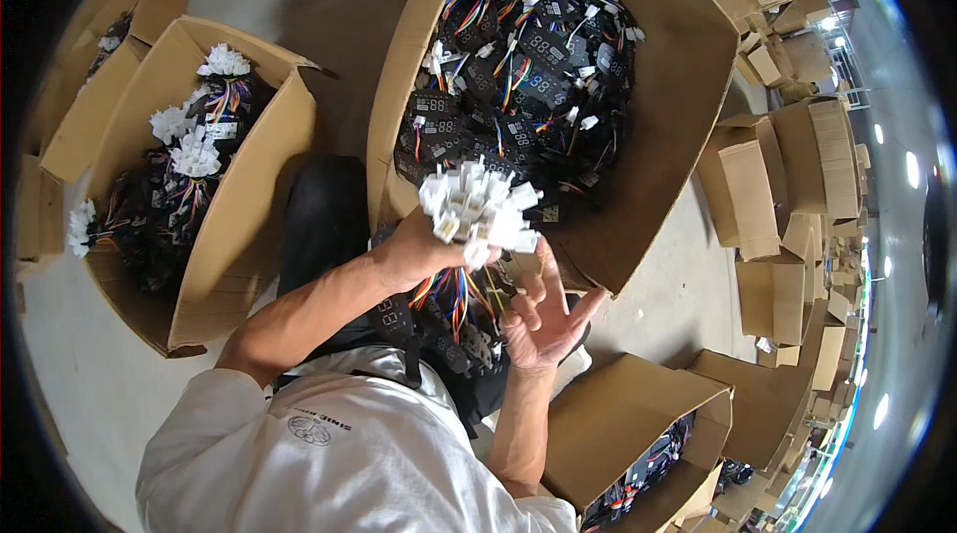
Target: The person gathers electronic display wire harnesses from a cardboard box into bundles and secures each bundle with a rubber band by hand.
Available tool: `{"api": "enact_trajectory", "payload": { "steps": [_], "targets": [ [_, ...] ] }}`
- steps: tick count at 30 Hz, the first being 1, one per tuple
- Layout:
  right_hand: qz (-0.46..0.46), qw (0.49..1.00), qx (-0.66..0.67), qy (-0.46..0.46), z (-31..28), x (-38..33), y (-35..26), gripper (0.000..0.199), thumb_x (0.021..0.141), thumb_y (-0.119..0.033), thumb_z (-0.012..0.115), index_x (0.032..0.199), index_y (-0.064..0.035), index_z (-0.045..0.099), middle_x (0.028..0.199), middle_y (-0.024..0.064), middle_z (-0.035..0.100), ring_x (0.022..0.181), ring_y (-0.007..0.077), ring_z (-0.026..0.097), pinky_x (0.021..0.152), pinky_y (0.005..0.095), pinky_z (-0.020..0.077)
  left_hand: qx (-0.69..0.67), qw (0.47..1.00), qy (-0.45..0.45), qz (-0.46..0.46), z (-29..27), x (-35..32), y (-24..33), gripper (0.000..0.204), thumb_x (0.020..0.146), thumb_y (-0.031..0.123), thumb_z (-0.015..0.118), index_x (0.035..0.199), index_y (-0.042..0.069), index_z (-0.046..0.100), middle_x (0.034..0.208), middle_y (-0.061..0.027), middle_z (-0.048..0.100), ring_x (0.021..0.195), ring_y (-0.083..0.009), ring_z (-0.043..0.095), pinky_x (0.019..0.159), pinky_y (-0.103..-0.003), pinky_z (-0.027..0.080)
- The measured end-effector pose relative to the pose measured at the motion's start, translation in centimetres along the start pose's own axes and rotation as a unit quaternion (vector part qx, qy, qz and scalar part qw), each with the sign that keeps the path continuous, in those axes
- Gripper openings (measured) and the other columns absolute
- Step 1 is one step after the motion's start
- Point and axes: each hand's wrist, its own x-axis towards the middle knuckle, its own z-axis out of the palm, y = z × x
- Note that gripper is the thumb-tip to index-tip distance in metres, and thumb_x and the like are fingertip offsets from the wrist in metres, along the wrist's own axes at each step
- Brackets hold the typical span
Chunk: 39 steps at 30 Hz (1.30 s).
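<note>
My left hand (411, 252) is closed round a bundle of wired display boards, gripping it just below the clustered white plugs (478, 209). Coloured wires (454, 299) hang from the plugs to black boards (394, 319) over my lap. Right beside the bundle is my right hand (541, 322), its thumb stretched out to the side and its other fingers apart and partly bent. A thin yellowish strand passes close to those fingers; whether it is a wire or a band I cannot tell.
Ahead stands a big cardboard box (678, 114) holding many loose black display boards (538, 64) with wires. Bundled boards with white plugs (194, 149) fill a carton (244, 204) on the left. Another carton (608, 413) with wired parts is at lower right. More cartons (748, 194) line the right side.
</note>
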Motion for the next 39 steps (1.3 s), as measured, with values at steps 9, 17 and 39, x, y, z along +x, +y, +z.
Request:
{"api": "enact_trajectory", "payload": {
  "steps": [9,17,39],
  "targets": [
    [0.025,0.966,-0.25,-0.054,4.0,-1.7,-4.2,0.124,0.08,-0.087,0.044,0.154,0.0075,0.01,0.071,0.0153,0.063,0.059,0.0259,0.066,0.06,0.0367,0.0596,0.335,0.908,-0.119,0.222,0.9,-0.9,0.6,0.027,0.085,0.017,0.075,0.109,0.007,0.066,0.093,-0.0028,0.06,0.084,-0.0188,0.06,0.073,-0.035,0.047],
    [0.169,0.865,-0.469,-0.053,7.4,-3.2,-7.4,0.133,0.073,-0.086,0.056,0.155,0.0075,0.008,0.081,0.0239,0.07,0.07,0.0347,0.072,0.073,0.042,0.0602,0.507,0.766,-0.136,0.37,2.1,-1.8,0.2,0.033,0.078,0.023,0.073,0.109,0.014,0.066,0.096,-0.002,0.055,0.079,-0.0215,0.058,0.075,-0.036,0.045],
    [0.052,0.514,-0.855,-0.047,8.2,0.3,-6.0,0.031,0.089,-0.014,0.076,0.112,0.0056,0.067,0.089,0.0126,0.068,0.082,0.0217,0.063,0.075,0.0332,0.0516,0.255,0.962,-0.101,-0.004,-0.4,3.5,1.8,0.041,0.087,0.017,0.073,0.124,0.003,0.062,0.117,-0.0121,0.067,0.108,-0.0221,0.062,0.097,-0.036,0.048]
  ]
}}
